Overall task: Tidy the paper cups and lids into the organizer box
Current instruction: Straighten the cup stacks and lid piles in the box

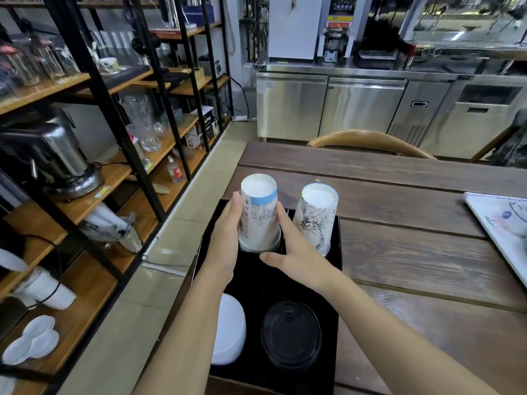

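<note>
A black organizer box [336, 252] sits at the wooden table's left edge. Two stacks of upside-down paper cups stand in its far slots: a blue-banded stack [259, 220] on the left and a stack with black line drawings [315, 220] on the right. My left hand [225, 243] presses the blue-banded stack's left side. My right hand [291, 252] touches its right side with the fingers, thumb spread low. Both hands cradle this stack. In the near slots lie white lids [229, 329] on the left and black lids [291, 334] on the right.
The wooden table [413, 252] stretches right; a white tray [502, 226] lies at its right edge. A wooden chair back [370, 141] stands beyond the table. Shelving [99, 166] with glassware and appliances lines the left. Steel counters [356, 106] fill the back.
</note>
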Demonstrator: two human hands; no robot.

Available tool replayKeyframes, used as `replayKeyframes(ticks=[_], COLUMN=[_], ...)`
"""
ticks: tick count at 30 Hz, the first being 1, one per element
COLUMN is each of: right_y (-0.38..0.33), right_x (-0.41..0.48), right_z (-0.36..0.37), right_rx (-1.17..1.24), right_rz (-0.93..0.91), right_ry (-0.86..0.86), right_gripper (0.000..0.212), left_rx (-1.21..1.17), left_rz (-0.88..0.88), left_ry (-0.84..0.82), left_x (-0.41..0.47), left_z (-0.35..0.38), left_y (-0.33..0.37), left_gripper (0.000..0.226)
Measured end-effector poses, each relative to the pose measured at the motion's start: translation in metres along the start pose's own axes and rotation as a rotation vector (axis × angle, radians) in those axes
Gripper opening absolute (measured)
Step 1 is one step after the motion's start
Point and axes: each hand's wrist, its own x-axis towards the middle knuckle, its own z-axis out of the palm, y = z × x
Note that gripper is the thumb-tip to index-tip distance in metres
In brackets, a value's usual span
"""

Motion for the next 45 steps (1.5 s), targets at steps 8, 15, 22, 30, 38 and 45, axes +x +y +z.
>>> replayKeyframes(ticks=[8,15,22,30,38,45], right_y=[-0.001,0.006,0.022,0.027,0.033,0.028], right_x=[-0.007,-0.036,-0.070,-0.097,-0.109,-0.111], right_z=[0.000,-0.012,-0.017,-0.002,0.010,0.014], right_rx=[0.009,-0.033,-0.152,-0.271,-0.189,-0.162], right_rz=[-0.025,0.058,0.313,0.437,0.475,0.500], right_ry=[0.103,0.455,0.346,0.052,0.099,0.143], right_gripper=[0.085,0.027,0.014,0.046,0.031,0.028], left_rx=[0.039,0.152,0.286,0.440,0.347,0.275], left_rz=[-0.016,0.079,0.014,-0.145,-0.278,-0.367], left_ry=[0.109,0.272,0.227,0.010,-0.011,-0.016], left_x=[0.004,-0.015,-0.046,-0.083,-0.107,-0.111], left_z=[-0.011,-0.017,-0.008,0.004,0.009,0.014], left_y=[-0.007,-0.016,-0.048,-0.083,-0.086,-0.101], left_gripper=[0.051,0.028,0.011,0.038,0.050,0.039])
